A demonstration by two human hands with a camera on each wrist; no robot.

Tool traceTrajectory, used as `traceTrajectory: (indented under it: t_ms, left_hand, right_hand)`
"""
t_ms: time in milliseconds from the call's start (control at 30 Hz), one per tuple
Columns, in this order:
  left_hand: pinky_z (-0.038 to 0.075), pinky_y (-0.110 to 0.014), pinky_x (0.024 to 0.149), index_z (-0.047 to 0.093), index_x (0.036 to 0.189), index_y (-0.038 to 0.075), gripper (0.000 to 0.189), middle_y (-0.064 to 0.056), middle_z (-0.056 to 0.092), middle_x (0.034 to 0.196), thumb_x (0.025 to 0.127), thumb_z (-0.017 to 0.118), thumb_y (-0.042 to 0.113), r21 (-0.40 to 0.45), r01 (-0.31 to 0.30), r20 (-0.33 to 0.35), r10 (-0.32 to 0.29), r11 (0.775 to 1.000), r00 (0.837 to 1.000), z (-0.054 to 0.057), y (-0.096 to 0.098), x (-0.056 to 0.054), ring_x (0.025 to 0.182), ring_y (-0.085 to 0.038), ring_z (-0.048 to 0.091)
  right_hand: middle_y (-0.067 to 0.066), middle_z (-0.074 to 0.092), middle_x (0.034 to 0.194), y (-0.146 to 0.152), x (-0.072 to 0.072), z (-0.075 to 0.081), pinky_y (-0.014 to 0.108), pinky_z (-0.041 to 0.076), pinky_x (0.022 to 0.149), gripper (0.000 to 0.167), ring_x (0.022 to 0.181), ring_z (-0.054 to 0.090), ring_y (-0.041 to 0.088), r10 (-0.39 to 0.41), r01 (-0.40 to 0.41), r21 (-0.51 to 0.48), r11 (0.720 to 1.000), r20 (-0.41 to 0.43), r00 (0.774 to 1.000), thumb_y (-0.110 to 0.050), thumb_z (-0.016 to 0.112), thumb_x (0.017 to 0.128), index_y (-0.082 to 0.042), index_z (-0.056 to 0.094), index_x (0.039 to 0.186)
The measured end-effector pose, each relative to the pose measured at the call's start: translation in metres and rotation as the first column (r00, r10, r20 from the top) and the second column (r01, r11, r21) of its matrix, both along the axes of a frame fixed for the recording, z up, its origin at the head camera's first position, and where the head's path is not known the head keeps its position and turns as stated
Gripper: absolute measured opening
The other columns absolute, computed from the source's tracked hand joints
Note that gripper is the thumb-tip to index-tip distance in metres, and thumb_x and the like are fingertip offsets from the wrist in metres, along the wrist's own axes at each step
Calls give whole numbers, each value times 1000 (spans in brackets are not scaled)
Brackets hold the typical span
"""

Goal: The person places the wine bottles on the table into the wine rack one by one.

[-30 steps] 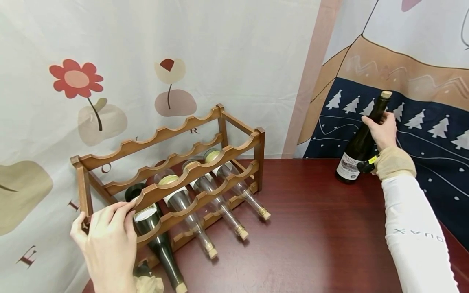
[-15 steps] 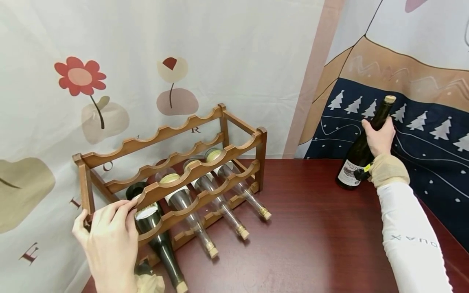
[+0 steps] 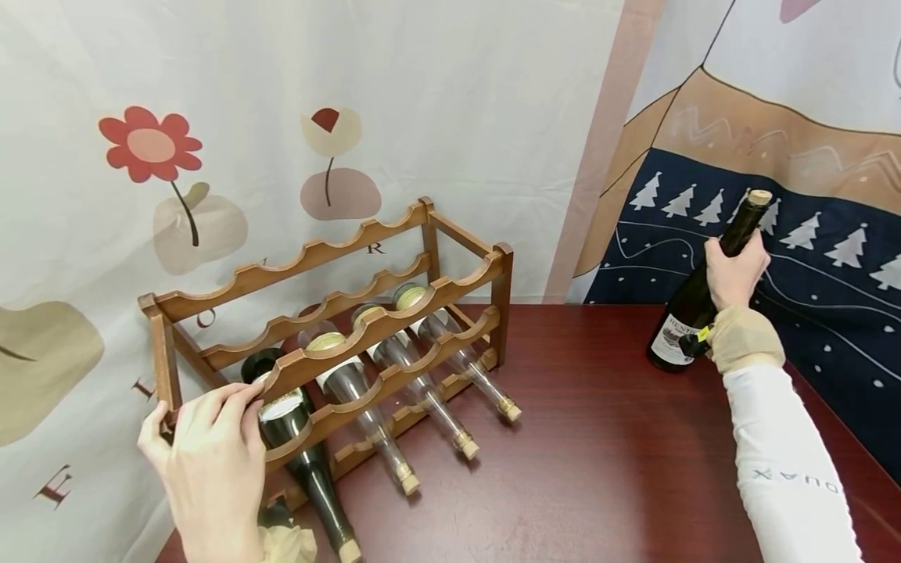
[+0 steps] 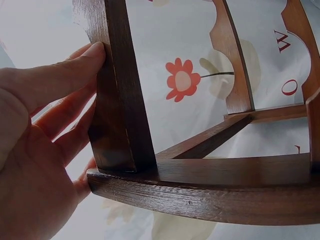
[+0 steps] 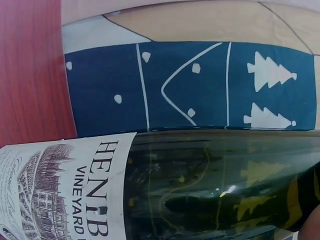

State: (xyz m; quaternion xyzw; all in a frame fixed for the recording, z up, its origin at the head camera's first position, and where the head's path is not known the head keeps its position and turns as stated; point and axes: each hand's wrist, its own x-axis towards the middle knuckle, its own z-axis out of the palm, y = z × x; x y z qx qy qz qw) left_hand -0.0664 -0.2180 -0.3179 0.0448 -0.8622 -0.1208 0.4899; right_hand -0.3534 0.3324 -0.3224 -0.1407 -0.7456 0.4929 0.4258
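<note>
My right hand (image 3: 736, 272) grips a dark green wine bottle (image 3: 691, 301) around the neck, below its cork. The bottle leans with its top to the right, its base low over the back right of the table. Its white label (image 5: 75, 190) and green glass fill the lower part of the right wrist view. At the left, my left hand (image 3: 209, 461) holds the front left corner of a wooden wine rack (image 3: 502, 309). In the left wrist view, the thumb (image 4: 92, 52) presses against the rack's upright (image 4: 117, 95), with the other fingers behind it.
In the rack's lower tier lie a green bottle (image 3: 313, 477) and several clear bottles (image 3: 431, 407), corked necks pointing forward over the reddish-brown table (image 3: 563, 438). The upper tier's notched rails hold nothing. Printed cloth (image 3: 479, 117) hangs behind the table.
My right hand and the wine bottle have shifted down and slightly right, toward me, and the bottle tilts a little more. My left hand has kept its grip on the rack.
</note>
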Motion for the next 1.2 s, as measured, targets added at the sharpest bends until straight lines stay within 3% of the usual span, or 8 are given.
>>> traceTrajectory:
  t_ms: [233,433,633,833,1033,1200]
  left_hand:
    - [21,-57,109,68,92,-9,11,-24,66,91,84,62,-3,12,4,-23,-4,1000,1000,-3,-1,-2,88,-39,55]
    - [24,-62,104,68,96,-8,16,-23,67,93,90,59,3,-29,-25,49,26,999,998,-1,-3,0,90,-37,55]
    - [24,-62,104,68,96,-8,17,-23,67,94,91,58,5,-30,-29,61,31,999,998,-2,-4,0,90,-37,55]
    - [24,-62,104,67,95,-9,17,-23,67,93,90,58,4,-37,-26,51,28,999,998,0,-3,0,89,-38,55]
    - [21,-58,109,67,92,-10,12,-24,66,89,85,59,-4,-16,1,-2,-1,1000,1000,1,0,0,86,-39,54]
    - [22,-59,107,67,96,-7,14,-24,67,91,87,61,1,-24,-13,23,14,1000,1000,1,1,-2,88,-38,55]
  right_hand:
    - [-25,43,62,-4,6,-2,13,28,73,22,67,36,-5,-40,39,-12,999,-92,995,-20,60,77,-35,45,72]
    - [-24,46,63,-8,12,-3,13,29,70,14,65,39,-4,-47,41,-42,998,-138,989,-19,61,77,-30,52,75]
    - [-23,48,64,-11,20,-2,13,31,70,13,65,41,-2,-51,41,-62,997,-174,983,-19,60,77,-30,53,77]
    - [-23,51,65,-17,26,1,13,33,72,12,66,45,-2,-23,4,-80,997,-231,973,-18,62,77,-28,56,77]
    - [-21,54,67,-29,38,8,14,36,73,11,67,48,-2,12,-41,-95,995,-285,958,-13,62,77,-23,58,77]
    - [-18,56,67,-47,56,22,17,37,73,15,68,50,-1,42,-96,-140,986,-347,937,-8,60,77,-23,58,75]
